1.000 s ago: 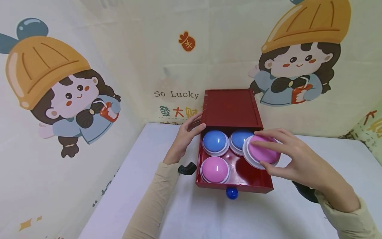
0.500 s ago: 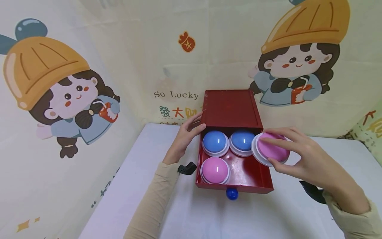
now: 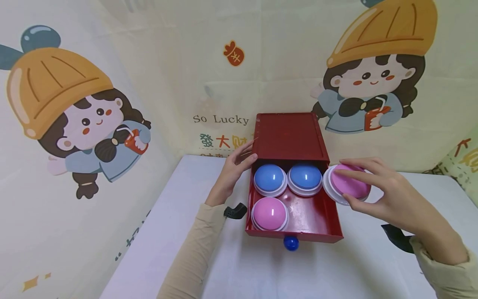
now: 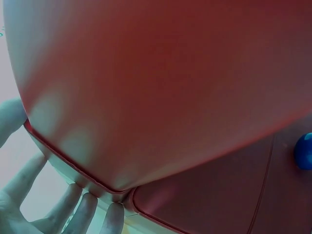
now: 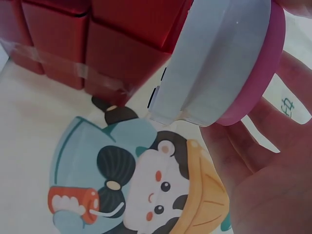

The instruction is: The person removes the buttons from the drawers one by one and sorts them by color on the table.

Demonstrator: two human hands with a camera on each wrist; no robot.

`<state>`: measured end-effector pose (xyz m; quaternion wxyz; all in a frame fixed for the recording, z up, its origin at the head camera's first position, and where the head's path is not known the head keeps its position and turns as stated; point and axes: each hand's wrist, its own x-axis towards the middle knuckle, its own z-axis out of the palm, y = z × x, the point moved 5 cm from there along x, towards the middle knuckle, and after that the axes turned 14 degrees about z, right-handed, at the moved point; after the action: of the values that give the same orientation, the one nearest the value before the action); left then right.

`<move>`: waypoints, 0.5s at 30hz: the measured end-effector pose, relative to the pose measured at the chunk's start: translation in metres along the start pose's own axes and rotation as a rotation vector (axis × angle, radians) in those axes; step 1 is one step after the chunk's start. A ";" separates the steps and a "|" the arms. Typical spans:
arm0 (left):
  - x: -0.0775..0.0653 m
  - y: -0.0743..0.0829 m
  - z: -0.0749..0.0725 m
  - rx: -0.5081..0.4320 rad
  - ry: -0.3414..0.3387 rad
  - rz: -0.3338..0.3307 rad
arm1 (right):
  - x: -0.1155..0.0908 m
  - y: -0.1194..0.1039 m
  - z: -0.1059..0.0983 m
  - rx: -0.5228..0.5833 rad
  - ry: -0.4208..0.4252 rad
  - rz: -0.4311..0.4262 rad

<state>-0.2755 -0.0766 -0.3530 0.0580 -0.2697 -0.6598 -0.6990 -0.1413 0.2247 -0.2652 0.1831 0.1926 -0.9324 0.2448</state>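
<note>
Head: right hand (image 3: 396, 197) pinches the tilted pink button (image 3: 350, 187) between thumb and fingers, beside the open drawer (image 3: 313, 211); contact with its wall unclear. Left hand (image 3: 233, 168) rests against the red cabinet (image 3: 289, 137), fingers extended, grasping nothing.
Left wrist: fingertips touch cabinet's edge; light pressure probably steadies it enough.
Right wrist: fingers behind dome; firm grip, base clear of the wall, seems best.

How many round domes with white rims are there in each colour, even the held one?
Blue: 2, left blue dome and right blue dome
Pink: 2, pink dome in the red drawer, held pink dome in the right hand
Total: 4
</note>
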 end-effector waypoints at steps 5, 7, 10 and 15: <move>0.000 0.000 0.000 -0.005 -0.001 0.003 | 0.000 0.007 0.001 -0.010 0.001 0.022; 0.000 0.001 0.000 -0.003 0.000 0.004 | 0.000 0.009 0.002 0.003 0.000 0.026; 0.000 0.000 0.000 0.001 -0.002 0.002 | 0.000 0.014 0.002 0.015 0.000 0.041; 0.000 -0.001 0.000 -0.003 0.001 -0.004 | 0.000 0.019 0.002 0.024 0.000 0.070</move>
<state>-0.2755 -0.0768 -0.3539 0.0563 -0.2682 -0.6593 -0.7001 -0.1508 0.2390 -0.2742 0.1723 0.1621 -0.9355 0.2623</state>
